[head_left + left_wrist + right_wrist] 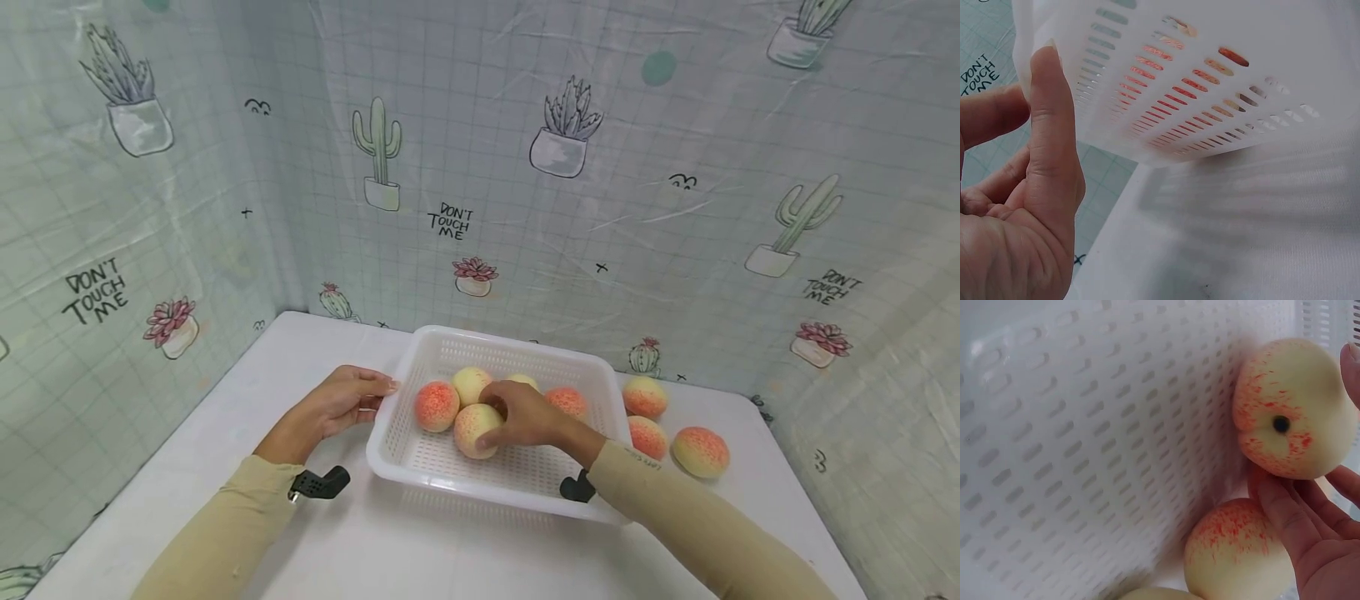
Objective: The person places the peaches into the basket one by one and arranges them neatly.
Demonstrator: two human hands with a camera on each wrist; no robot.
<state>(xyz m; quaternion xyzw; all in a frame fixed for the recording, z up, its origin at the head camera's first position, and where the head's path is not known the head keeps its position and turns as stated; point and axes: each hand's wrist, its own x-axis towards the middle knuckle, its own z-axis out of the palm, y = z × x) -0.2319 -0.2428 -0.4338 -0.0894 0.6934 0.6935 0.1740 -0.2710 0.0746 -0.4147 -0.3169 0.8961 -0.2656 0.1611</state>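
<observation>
A white plastic basket (525, 492) with slotted walls stands on the table, several peaches inside it. My left hand (347, 402) pinches its left rim, the thumb (1052, 125) lying along the outer wall in the left wrist view. Inside the basket, my right hand (521, 414) grips a pale yellow peach (474, 432) with red speckles; a dark dot marks its end in the right wrist view. Left of it lies a redder peach (437, 407), behind it a yellow peach (472, 384). Another red peach (567, 402) sits under my right wrist, partly covered.
Right of the basket, three more peaches lie on the white table (442, 550): one at the back (644, 397), one against the basket's side (647, 437) and one farther right (701, 452). A plant-printed sheet (495, 208) hangs behind and beside the table.
</observation>
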